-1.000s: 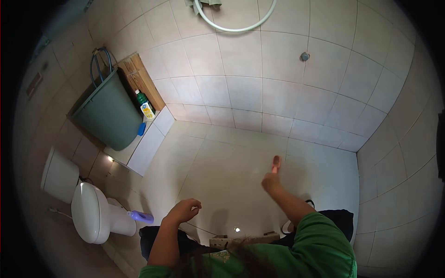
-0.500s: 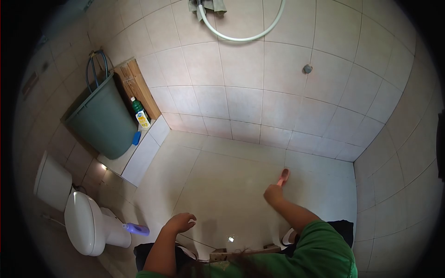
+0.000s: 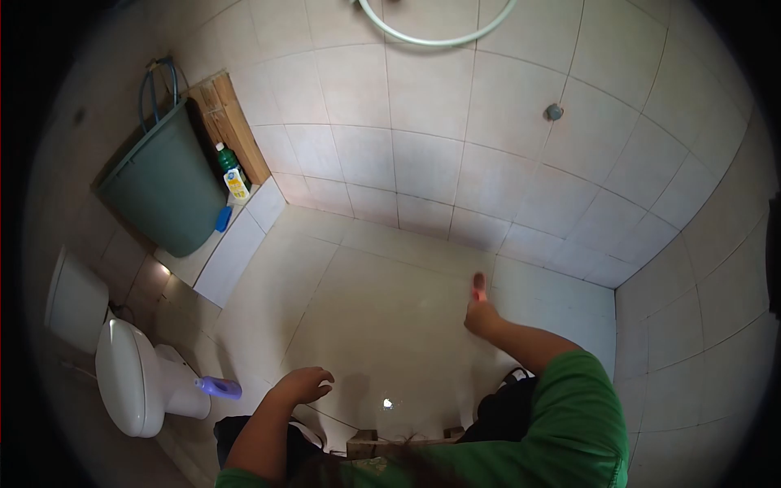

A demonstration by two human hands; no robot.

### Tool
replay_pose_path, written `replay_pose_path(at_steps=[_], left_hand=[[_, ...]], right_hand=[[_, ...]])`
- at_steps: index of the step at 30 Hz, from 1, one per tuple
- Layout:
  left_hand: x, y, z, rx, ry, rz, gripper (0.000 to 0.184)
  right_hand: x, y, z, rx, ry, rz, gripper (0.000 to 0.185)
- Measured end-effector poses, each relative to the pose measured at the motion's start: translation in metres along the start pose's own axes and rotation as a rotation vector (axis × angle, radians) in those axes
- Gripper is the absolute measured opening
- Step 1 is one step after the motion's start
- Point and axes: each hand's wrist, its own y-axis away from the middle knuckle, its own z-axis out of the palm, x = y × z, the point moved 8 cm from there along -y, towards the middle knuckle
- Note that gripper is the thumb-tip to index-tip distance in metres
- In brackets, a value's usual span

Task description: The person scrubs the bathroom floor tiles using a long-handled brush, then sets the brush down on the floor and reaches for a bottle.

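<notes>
A pink scrub brush (image 3: pixel 479 286) with a handle is wrapped in the fingers of my right hand (image 3: pixel 482 318). Its head points toward the far wall and is over the pale tiled floor (image 3: pixel 390 301); whether the bristles touch the floor I cannot tell. My left hand (image 3: pixel 305 385) holds nothing and hangs in front of my left knee, its fingers loosely bent and apart. A purple bottle (image 3: pixel 220 388) lies to the left of that hand, beside the toilet (image 3: pixel 134 378).
A large green bin (image 3: pixel 167 183) stands on a tiled ledge at the left, with a green bottle (image 3: pixel 233 172) and a blue block (image 3: pixel 224 219) beside it. A white hose (image 3: pixel 439 41) hangs on the far wall. A low wooden stool (image 3: pixel 363 444) is beneath me.
My right hand has moved a little left and toward the far wall with the brush. The view has tilted and shifted slightly. My left hand keeps about the same pose.
</notes>
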Motion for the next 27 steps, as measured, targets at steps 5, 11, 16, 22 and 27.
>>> replay_pose_path(at_steps=[5,11,16,22,27], left_hand=[[-0.004,-0.010,0.014,-0.073,-0.003,-0.016,0.026],[-0.007,-0.019,0.006,-0.069,0.009,-0.008,0.027],[0.000,-0.027,-0.001,-0.073,0.048,-0.006,0.027],[-0.002,-0.031,-0.005,-0.057,0.050,0.014,0.027],[-0.004,-0.037,-0.002,-0.087,0.040,0.029,0.027]], right_hand=[[0.043,0.011,-0.049,-0.075,-0.085,0.179,0.019],[0.001,0.008,-0.050,-0.136,-0.108,0.116,0.018],[0.091,-0.042,0.069,0.073,-0.378,0.490,0.015],[0.030,-0.023,-0.068,0.121,-0.027,0.195,0.012],[0.029,-0.038,-0.066,0.198,-0.197,0.130,0.012]])
